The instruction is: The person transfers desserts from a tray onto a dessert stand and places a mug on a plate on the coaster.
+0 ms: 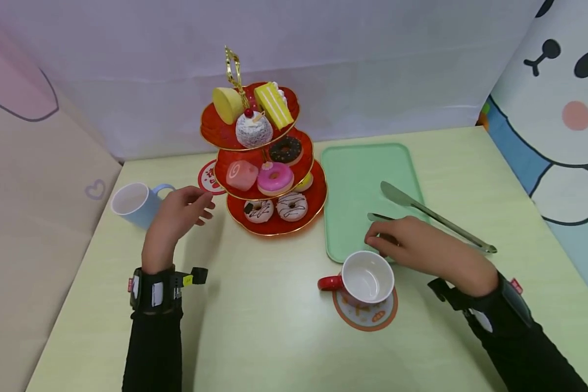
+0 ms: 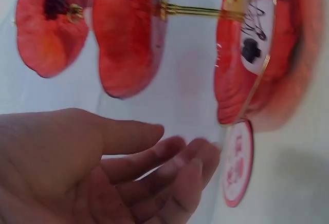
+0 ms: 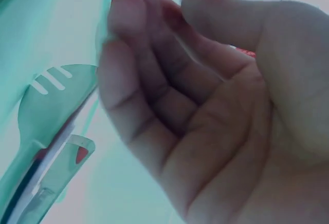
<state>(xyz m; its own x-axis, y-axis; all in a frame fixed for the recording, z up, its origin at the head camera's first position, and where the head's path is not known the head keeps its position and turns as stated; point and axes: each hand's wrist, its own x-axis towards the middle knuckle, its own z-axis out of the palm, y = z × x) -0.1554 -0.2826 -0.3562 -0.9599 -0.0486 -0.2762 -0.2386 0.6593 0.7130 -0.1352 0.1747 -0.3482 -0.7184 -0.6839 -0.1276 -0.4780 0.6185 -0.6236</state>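
My left hand hovers between a light blue mug and a three-tier red stand. Its fingers are loosely bent with nothing between them; in the left wrist view, a round coaster lies beyond the fingertips. Over the lower right of a green tray, my right hand hangs with fingers loosely curled, holding nothing. Metal serving tongs lie under and beside it, partly hidden by the hand; their slotted head shows in the right wrist view. A red-handled white mug stands just left of that hand.
Toy sweets fill the stand: a cake slice, a pink donut, a chocolate donut and others. A gold handle rises from its top. The red-handled mug sits partly on a round coaster. A wall borders the table's back.
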